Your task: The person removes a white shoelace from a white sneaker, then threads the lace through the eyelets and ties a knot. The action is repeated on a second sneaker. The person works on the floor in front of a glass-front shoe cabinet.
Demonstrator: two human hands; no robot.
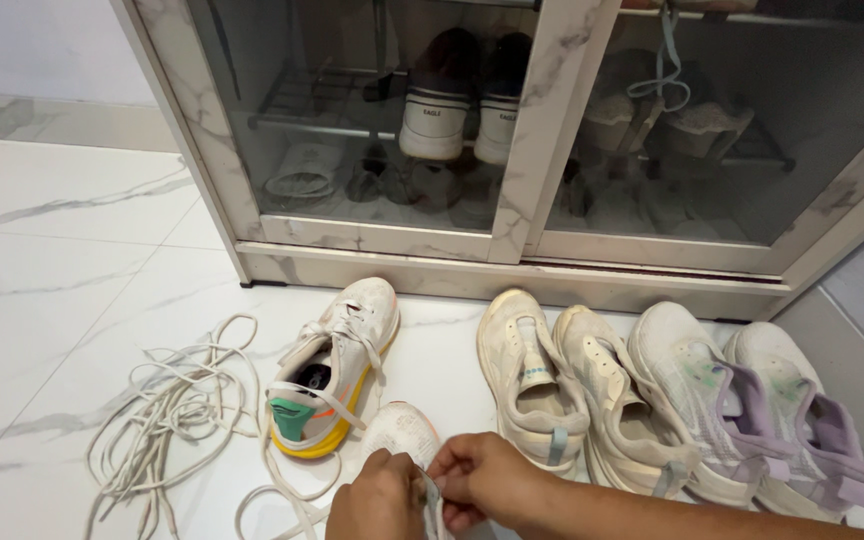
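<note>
Both hands work at the 6 o'clock edge of the view, over a white sneaker (399,428) whose toe points toward 12 o'clock. The left hand (380,502) and the right hand (482,478) touch each other, and each pinches a section of white lace (431,497) between thumb and fingers. The sneaker lies on the white marble floor (52,290), mostly hidden under the hands.

Just beside it, at 10 o'clock, stands its partner (337,365), a laced sneaker with a yellow sole and a green heel tab. At 9 o'clock a tangle of loose laces (167,410) spreads over the floor. At 3 o'clock four shoes stand in a row with toes toward the cabinet: a cream pair (572,385) without laces, then a white pair with purple trim (752,400).

At 12 o'clock a shoe cabinet (542,130) with smoked glass doors holds more shoes on wire shelves.
</note>
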